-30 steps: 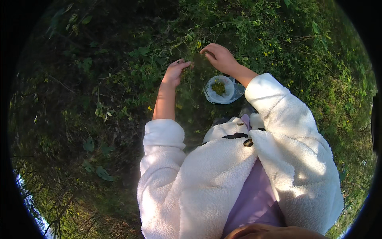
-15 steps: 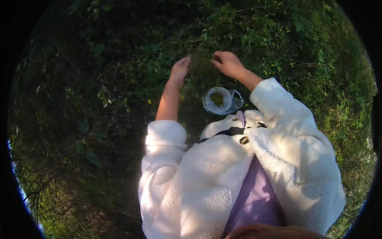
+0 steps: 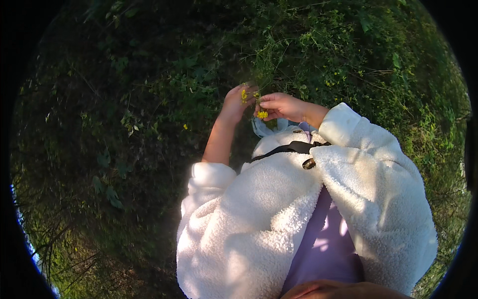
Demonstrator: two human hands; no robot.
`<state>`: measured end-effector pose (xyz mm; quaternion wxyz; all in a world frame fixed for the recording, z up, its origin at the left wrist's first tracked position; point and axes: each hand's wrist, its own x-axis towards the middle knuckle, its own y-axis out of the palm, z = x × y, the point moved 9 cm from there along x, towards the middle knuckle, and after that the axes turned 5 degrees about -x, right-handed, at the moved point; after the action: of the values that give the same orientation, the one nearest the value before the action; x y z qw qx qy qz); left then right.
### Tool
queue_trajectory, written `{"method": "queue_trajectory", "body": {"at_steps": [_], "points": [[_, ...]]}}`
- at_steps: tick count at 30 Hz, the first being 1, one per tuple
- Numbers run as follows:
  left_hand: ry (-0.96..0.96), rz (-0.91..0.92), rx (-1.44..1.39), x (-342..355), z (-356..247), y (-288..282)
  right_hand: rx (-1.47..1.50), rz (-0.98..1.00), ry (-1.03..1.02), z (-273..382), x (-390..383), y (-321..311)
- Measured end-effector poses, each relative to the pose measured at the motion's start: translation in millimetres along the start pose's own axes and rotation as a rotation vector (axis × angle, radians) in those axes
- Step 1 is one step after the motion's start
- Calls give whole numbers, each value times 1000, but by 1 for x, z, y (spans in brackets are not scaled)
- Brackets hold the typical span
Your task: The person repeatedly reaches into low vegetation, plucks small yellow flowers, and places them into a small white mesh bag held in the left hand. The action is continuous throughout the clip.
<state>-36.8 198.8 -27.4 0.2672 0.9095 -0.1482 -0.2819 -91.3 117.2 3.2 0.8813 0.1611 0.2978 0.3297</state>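
Observation:
Small clusters of yellow flowers are between my two hands, just above a pale plastic bag, which is mostly hidden under my right hand and the white jacket. My left hand is curled upright beside the flowers, with another yellow cluster at its fingers. My right hand pinches the flowers from the right, its thumb and fingers bent around a short stem. The fingertips of my left hand are partly blurred.
Dense green plants with scattered small yellow blooms surround my hands, brighter at the right and shaded at the left. My white fleece jacket and lilac shirt fill the lower middle, with a black strap across the waist.
Both hands have come down and closer together, toward the bag, which is now largely covered. Yellow flower clusters now show in my fingers.

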Motion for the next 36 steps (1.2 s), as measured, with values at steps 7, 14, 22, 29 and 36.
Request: {"method": "queue_trajectory", "body": {"at_steps": [7, 14, 22, 29, 36], "points": [[-339, 20, -119, 74, 38, -19, -316, 15, 112, -30, -2, 5], [-276, -152, 86, 98, 38, -23, -828, -35, 264, -35, -18, -59], [-302, -88, 0, 85, 43, 8, -222, -549, 39, 3, -4, -134], [-235, -226, 65, 75, 18, -32, -555, -503, 123, 24, -6, -179], [-191, -405, 224, 56, 5, -67, -1632, -479, 211, 93, -18, -244]]}}
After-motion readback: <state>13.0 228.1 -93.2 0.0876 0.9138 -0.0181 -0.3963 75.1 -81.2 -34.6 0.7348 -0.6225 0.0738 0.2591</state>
